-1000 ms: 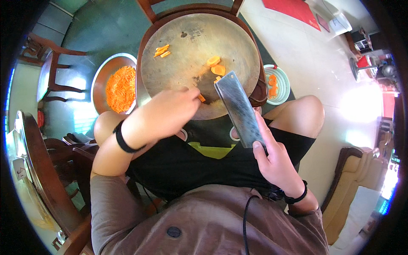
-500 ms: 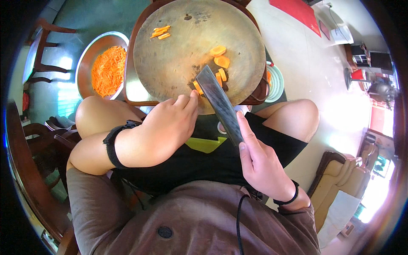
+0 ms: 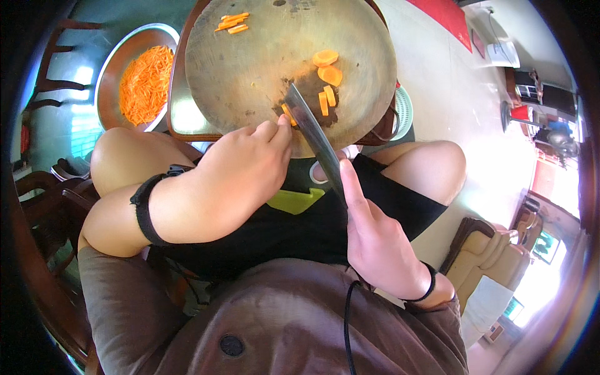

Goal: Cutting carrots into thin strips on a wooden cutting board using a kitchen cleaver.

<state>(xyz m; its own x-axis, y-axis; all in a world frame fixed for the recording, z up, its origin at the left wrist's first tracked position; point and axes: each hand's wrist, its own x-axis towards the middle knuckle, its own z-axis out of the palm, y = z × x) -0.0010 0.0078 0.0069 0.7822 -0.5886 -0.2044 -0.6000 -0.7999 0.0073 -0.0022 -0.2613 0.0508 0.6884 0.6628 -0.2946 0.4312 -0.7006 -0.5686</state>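
My right hand [image 3: 382, 250] is wrapped round the handle of a cleaver [image 3: 311, 128], which stands nearly on edge over the near part of a round wooden chopping board [image 3: 250, 75]. Bent fingers of my left hand [image 3: 247, 159] press a small carrot piece [image 3: 288, 114] against the board, just left of the blade. Beyond the blade's right side lie two carrot sticks [image 3: 324, 103], with carrot slices [image 3: 325, 58] farther back. A little group of thin carrot strips [image 3: 232, 24] rests at the board's far left.
Left of the board, a metal bowl [image 3: 107, 94] holds a heap of shredded carrot [image 3: 147, 84]. A pale green basket [image 3: 404, 112] peeks out at the right. Wooden chair parts [image 3: 62, 84] stand at the far left; a beige sofa [image 3: 481, 253] is at the right.
The cleaver has turned more on edge, its face showing narrower. My left fingers stay on the carrot piece. The whole view has shifted slightly, with the board appearing higher.
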